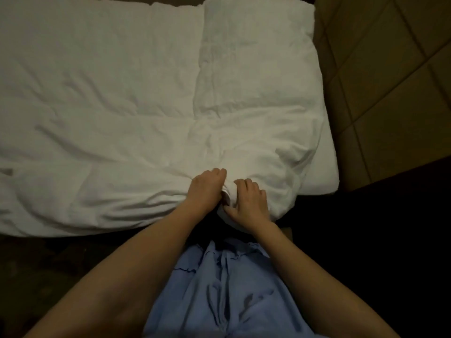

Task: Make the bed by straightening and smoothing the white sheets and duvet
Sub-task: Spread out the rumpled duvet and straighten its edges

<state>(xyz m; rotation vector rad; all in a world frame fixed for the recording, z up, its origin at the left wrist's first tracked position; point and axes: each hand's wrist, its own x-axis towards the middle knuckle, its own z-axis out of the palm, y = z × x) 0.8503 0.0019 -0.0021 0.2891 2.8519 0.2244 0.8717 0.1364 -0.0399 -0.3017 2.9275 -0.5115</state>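
Observation:
A white duvet covers the bed, creased and bunched near the front edge. A white pillow lies at the far right, near the headboard. My left hand and my right hand are side by side at the duvet's near edge. Both have fingers closed on a bunched fold of the duvet that hangs over the side. A strip of white sheet shows at the bed's right corner, beyond the duvet.
A padded brown headboard with stitched squares stands to the right of the bed. Dark floor runs along the bed's near side. My blue garment fills the lower middle of the view.

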